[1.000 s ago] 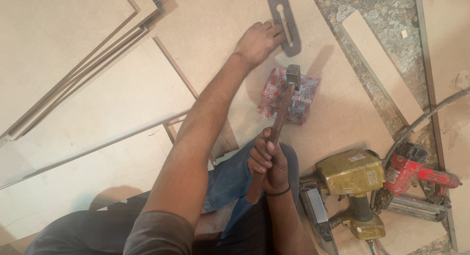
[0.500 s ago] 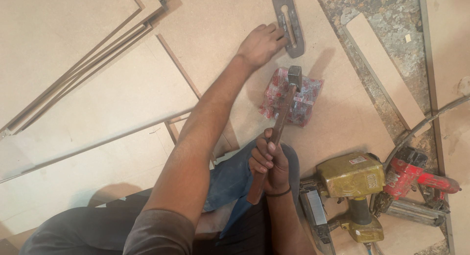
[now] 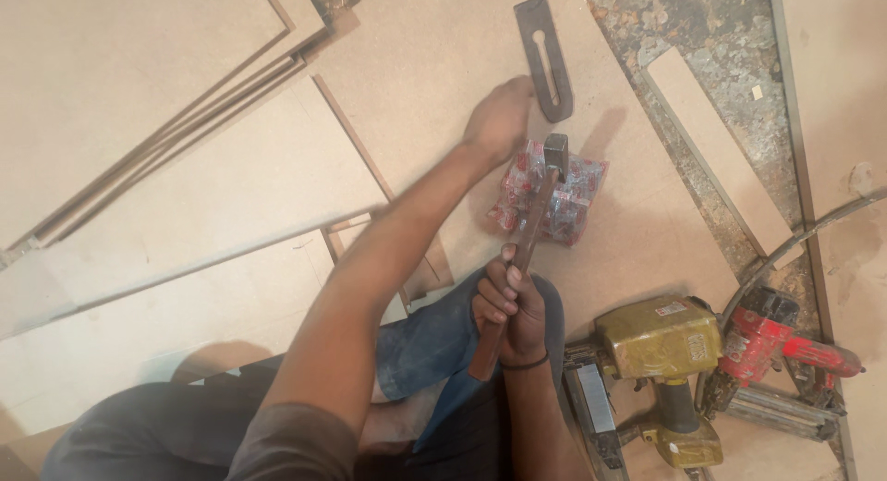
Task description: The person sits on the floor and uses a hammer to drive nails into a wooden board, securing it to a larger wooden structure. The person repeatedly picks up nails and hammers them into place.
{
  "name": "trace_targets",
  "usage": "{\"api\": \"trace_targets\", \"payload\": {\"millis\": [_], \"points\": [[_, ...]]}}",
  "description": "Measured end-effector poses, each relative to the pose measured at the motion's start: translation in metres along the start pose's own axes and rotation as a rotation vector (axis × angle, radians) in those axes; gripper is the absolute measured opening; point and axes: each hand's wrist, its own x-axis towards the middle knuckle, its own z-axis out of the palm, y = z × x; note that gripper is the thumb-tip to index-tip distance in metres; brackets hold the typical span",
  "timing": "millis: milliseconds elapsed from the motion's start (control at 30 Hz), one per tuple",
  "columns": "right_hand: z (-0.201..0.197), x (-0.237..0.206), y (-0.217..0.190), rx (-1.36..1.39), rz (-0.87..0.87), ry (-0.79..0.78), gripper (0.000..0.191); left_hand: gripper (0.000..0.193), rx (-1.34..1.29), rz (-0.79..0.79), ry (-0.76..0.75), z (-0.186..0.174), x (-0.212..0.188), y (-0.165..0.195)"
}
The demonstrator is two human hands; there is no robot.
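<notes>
A wooden-handled hammer with a dark steel head (image 3: pixel 527 241) is gripped low on its handle by the closed fingers of the right hand (image 3: pixel 510 307); its head hangs over a red-and-clear plastic packet of small parts (image 3: pixel 547 196). The left hand (image 3: pixel 499 121) is pressed on the brown fibreboard sheet (image 3: pixel 434 65) just beyond, its fingers hidden. A slipped blow might catch that hand. Counted: one hammer, one packet, one slotted metal bar (image 3: pixel 547 56), two nail guns, one yellow (image 3: pixel 661 352) and one red (image 3: pixel 781 356).

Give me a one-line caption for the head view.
Right hand holds a hammer over a red packet; left hand presses the board.
</notes>
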Motion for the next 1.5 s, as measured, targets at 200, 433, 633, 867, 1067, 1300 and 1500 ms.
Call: {"api": "trace_targets", "payload": {"millis": [200,433,633,867,1067,1300,1500], "points": [[-0.003,-0.004,-0.002,-0.032,-0.004,0.01,0.021,0.022,-0.143,0.0,-0.027,-0.004,-0.012,0.006],[-0.002,-0.002,-0.002,-0.04,-0.025,0.033,0.022,0.049,0.518,0.411,-0.056,0.011,0.02,0.016],[-0.003,0.0,-0.002,-0.06,-0.02,0.028,0.022,0.023,0.694,0.559,-0.066,0.029,0.017,0.017],[-0.001,-0.004,-0.003,-0.054,-0.02,0.05,0.021,0.028,0.828,0.659,0.128,0.006,0.014,0.009],[0.0,-0.005,-0.005,-0.058,0.003,0.048,0.021,0.028,0.606,0.752,0.027,-0.05,-0.027,-0.038],[-0.002,-0.003,-0.005,-0.051,-0.008,0.068,0.023,0.018,0.296,0.251,0.08,0.013,0.01,0.009],[0.0,-0.003,-0.006,-0.052,-0.02,0.075,0.025,0.018,0.458,0.101,0.068,0.045,0.039,0.027]]}}
